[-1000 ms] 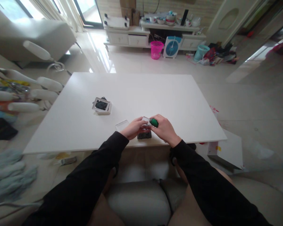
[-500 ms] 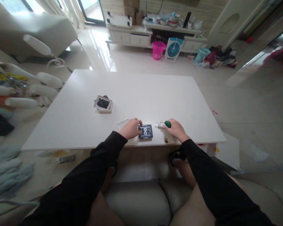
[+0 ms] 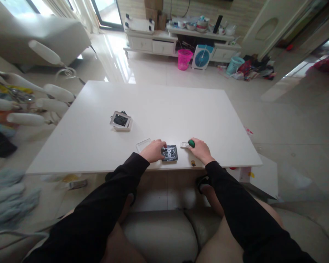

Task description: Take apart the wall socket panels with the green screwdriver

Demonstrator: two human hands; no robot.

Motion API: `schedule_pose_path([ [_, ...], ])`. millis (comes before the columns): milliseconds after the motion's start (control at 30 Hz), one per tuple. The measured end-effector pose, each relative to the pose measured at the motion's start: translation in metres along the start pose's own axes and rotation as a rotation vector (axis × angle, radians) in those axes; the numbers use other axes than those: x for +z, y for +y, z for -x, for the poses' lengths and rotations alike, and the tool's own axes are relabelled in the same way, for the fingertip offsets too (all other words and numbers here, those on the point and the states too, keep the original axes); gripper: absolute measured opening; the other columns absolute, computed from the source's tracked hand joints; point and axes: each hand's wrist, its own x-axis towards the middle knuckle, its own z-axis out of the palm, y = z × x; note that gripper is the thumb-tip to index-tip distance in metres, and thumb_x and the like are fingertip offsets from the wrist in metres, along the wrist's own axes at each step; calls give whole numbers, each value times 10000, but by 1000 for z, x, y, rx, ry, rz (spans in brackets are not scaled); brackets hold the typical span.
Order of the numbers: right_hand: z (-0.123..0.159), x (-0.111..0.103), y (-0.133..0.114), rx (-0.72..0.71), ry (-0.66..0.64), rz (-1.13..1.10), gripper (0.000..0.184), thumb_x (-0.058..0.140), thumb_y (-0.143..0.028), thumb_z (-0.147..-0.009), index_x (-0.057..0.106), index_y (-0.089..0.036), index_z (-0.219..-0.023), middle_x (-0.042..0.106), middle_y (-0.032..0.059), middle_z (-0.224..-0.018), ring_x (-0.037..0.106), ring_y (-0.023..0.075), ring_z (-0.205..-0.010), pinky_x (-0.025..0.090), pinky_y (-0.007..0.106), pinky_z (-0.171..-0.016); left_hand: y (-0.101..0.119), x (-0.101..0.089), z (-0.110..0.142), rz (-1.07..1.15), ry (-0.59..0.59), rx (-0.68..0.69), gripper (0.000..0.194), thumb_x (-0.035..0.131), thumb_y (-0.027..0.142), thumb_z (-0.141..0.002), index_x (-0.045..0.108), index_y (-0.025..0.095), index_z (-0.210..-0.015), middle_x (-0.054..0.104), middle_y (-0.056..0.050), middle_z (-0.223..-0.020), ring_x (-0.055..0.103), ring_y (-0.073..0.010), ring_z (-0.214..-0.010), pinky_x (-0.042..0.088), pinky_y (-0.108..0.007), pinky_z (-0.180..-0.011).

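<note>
At the white table's near edge (image 3: 183, 164), the half-curled left hand (image 3: 154, 151) touches a square dark panel (image 3: 170, 153), grip unclear. The right (image 3: 200, 150) clasps a green handle (image 3: 191, 143).

I can't read any words or numbers here. The black square plate (image 3: 169, 153), low in the middle of the frame, has tiny pale marks along its top and bottom edges. They are too small for me to tell if they are letters. A yellow patch (image 3: 252, 175) sits on the white box (image 3: 263, 177) at the lower right, and it is too blurry to read.
</note>
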Motion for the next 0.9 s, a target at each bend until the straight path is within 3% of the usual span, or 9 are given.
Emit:
schedule_pose_path([
  [300, -1, 4, -2, -15, -8, -34, 204, 700, -277, -880, 707, -240, -1080, 738, 80, -1148, 669, 244, -991, 451, 305, -793, 2, 5, 1, -26, -20, 12, 464, 820, 287, -746, 687, 188, -1179, 665, -102, -1166, 676, -270, -1062, 530, -343, -936],
  [400, -1, -5, -13, -58, 63, -120, 207, 696, -303, -865, 699, -214, -1052, 713, 93, -1152, 648, 240, -1002, 462, 311, -826, 2, 5, 2, -41, -25, 0, 498, 821, 296, -749, 668, 184, -1210, 656, -105, -1180, 677, -271, -1059, 529, -340, -919],
  [533, 2, -26, -34, -88, 181, -315, 198, 655, -347, -858, 677, -196, -984, 709, 63, -991, 625, 214, -895, 458, 317, -814, 1, 6, 1, -78, -35, -5, 534, 825, 317, -748, 646, 176, -1231, 645, -112, -1192, 671, -280, -1080, 526, -346, -927],
  [733, 8, -47, -58, -87, 88, -504, 140, 650, -322, -797, 665, -189, -839, 669, 13, -803, 579, 170, -741, 451, 305, -719, 8, 12, -2, -93, -30, -14, 412, 774, 282, -802, 641, 189, -1180, 636, -105, -1194, 660, -268, -1080, 524, -349, -925],
  [900, 13, -54, -66, -38, 23, -894, 269, 617, -382, -853, 675, -182, -1025, 596, -26, -712, 555, 133, -581, 476, 278, -569, 13, 15, -3, -115, -21, 2, 286, 689, 221, -849, 627, 184, -1126, 646, -109, -1152, 636, -279, -1105, 520, -369, -940],
])
